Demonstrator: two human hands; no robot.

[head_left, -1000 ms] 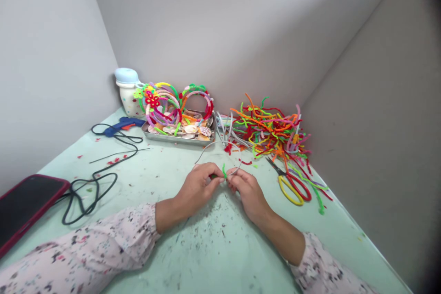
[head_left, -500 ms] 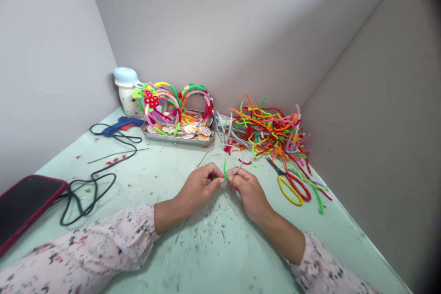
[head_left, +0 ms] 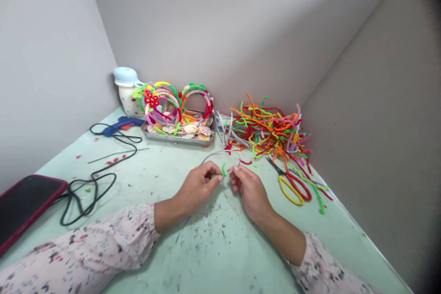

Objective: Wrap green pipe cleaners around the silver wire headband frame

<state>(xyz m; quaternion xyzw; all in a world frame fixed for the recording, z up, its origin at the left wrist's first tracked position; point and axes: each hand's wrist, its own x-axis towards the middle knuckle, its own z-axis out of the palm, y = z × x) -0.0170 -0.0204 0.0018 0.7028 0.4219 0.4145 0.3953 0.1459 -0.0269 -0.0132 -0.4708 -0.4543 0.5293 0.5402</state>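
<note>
My left hand (head_left: 199, 186) and my right hand (head_left: 248, 186) meet at the middle of the pale green table (head_left: 193, 248). Both pinch a thin grey wire hoop (head_left: 220, 153) that arches away from me. A short green pipe cleaner (head_left: 223, 169) sticks up from the hoop between my fingertips, with my left fingers closed on it. My right fingers grip the end of the hoop beside it.
A heap of coloured pipe cleaners (head_left: 272, 131) lies at the back right, with red and yellow scissors (head_left: 291, 186) in front. A metal tray (head_left: 179, 137) holds wrapped hoops (head_left: 168, 103). A jar (head_left: 126, 89), blue glue gun (head_left: 120, 125), black cable (head_left: 93, 183) and phone (head_left: 25, 202) are left.
The wire hoop has tipped lower and nearer to my hands. The green piece looks shorter and more bent. My right hand has drawn slightly apart from the left.
</note>
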